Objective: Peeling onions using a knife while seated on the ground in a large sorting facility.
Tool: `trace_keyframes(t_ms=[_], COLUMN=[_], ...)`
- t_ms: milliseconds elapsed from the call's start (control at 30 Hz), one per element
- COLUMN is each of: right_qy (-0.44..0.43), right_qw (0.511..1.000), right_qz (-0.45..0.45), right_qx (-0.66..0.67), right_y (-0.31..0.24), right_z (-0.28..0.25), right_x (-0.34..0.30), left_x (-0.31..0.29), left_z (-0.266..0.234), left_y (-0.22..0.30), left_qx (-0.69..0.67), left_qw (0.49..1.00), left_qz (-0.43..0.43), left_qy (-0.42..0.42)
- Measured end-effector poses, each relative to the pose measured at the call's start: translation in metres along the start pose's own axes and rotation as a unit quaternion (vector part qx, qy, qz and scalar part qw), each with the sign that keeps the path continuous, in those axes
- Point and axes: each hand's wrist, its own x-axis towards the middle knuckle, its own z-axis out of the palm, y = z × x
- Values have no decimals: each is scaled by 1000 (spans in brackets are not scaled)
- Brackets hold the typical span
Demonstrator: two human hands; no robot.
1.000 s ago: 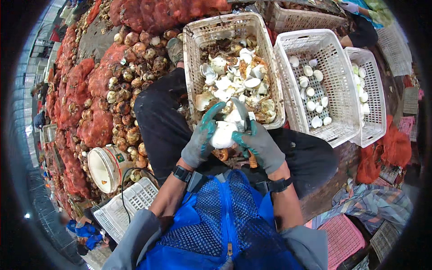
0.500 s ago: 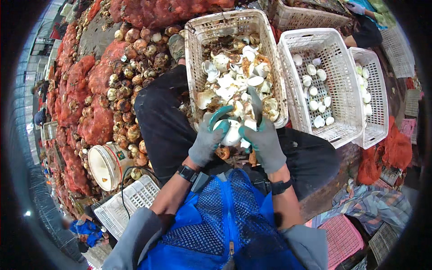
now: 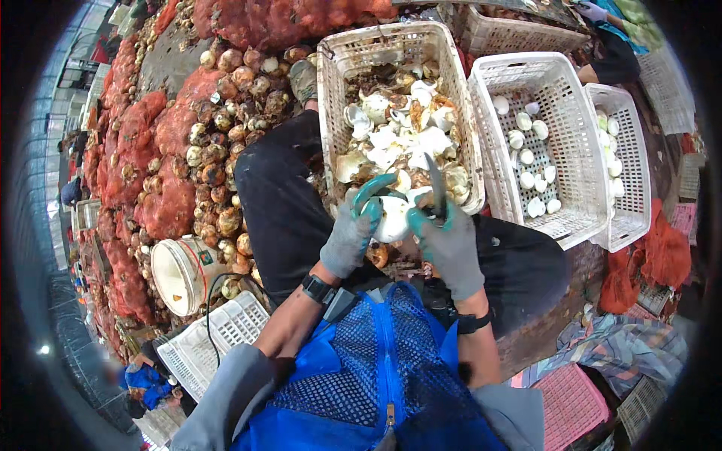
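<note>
My left hand (image 3: 352, 231), in a grey glove with green fingertips, is closed round a white peeled onion (image 3: 392, 219). My right hand (image 3: 449, 244), gloved the same way, grips a knife (image 3: 434, 180) with a dark, curved blade that points away from me. Its thumb lies close to the onion's right side. Both hands are over the near edge of a dirty white plastic crate (image 3: 325, 113), which holds onion peelings (image 3: 383, 143) and brown skins.
Right of it, a white crate (image 3: 489, 75) holds several peeled onions (image 3: 526, 158); another white crate (image 3: 639, 177) stands beyond. Unpeeled onions (image 3: 226, 173) and red net sacks (image 3: 143, 150) lie at left, near a white bucket (image 3: 171, 278). Another person (image 3: 147, 383) is at lower left.
The knife blade has turned and now stands more clearly above my right hand. My left hand still holds the onion in about the same place. The view has shifted slightly.
</note>
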Motion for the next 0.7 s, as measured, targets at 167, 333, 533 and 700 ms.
trace_keyframes(t_ms=[167, 333, 533, 700], right_qy=[46, 101, 44, 166], right_qw=[925, 958, 970, 961], right_qz=[-271, -169, 74, -99], right_qx=[-263, -207, 229, -198], right_y=[28, 17, -41, 34], right_z=[15, 41, 18, -10], right_x=[-8, -9, -17, 22], left_x=[-6, -18, -10, -11], left_z=[-7, 12, -1, -10], left_y=[-16, -12, -10, 0], left_qx=[116, 48, 281, 248], left_qw=[992, 996, 943, 945], left_qz=[38, 6, 172, 198], left_qy=[24, 70, 55, 84])
